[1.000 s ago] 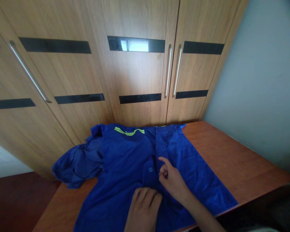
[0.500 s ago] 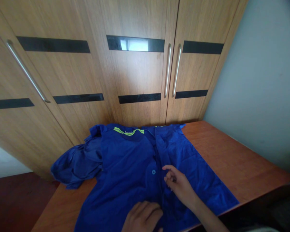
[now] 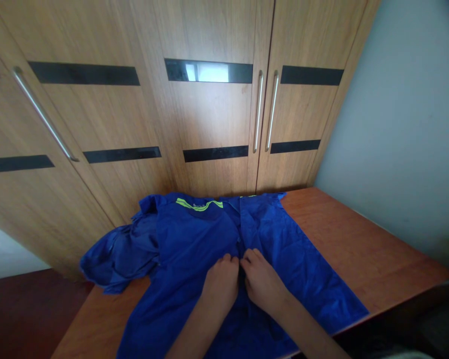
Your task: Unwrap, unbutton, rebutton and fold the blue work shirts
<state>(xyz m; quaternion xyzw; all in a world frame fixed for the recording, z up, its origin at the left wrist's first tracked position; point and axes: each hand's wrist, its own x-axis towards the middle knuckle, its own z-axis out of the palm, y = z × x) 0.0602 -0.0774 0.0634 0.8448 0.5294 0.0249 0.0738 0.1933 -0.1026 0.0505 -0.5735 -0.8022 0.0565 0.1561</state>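
A blue work jacket point(image 3: 194, 239) with yellow-green trim lies spread on the wooden tabletop, its left sleeve bunched to one side. Both hands meet at its front opening. My left hand point(image 3: 222, 276) is closed, fingertips pinching the front edge where a round button showed earlier. Right beside it, my right hand point(image 3: 260, 279) is closed too, its fingers on the other front edge. The knuckles hide the button and the exact grip.
The reddish-brown tabletop point(image 3: 359, 249) extends to the right, up to a grey wall point(image 3: 404, 149). Behind it stands a wooden wardrobe point(image 3: 209, 119) with metal bar handles point(image 3: 258, 112). A dark red floor point(image 3: 26, 314) shows at lower left.
My left hand has moved up and forward to the jacket's front opening. My right hand has shifted slightly left, and its fingers have closed. The button is now covered.
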